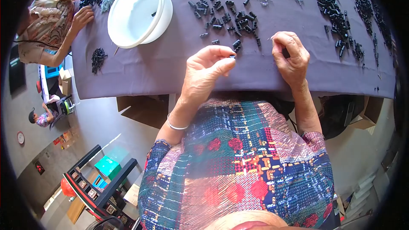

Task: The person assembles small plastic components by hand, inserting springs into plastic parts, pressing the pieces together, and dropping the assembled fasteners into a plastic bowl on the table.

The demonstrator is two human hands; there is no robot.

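Observation:
Over the near side of the cloth-covered table, my left hand (pixel 206 68) pinches a small black piece (pixel 232 56) between thumb and forefinger. Most of that piece is hidden by the fingertips. My right hand (pixel 292 55) is closed in a pinch to the right, apart from the left one. A tiny thin tip shows at its fingers, too small to name. Just beyond my hands lies a loose pile of short black tubular parts (pixel 245 22). Clear plastic parts (pixel 260 0) are scattered farther back.
A white plastic tub (pixel 167 19) stands tilted-looking at the left, with a black piece inside. More black parts (pixel 334 12) spread along the right, and a small heap (pixel 99 59) lies left. Another person's hands (pixel 82 17) rest at the table's left edge.

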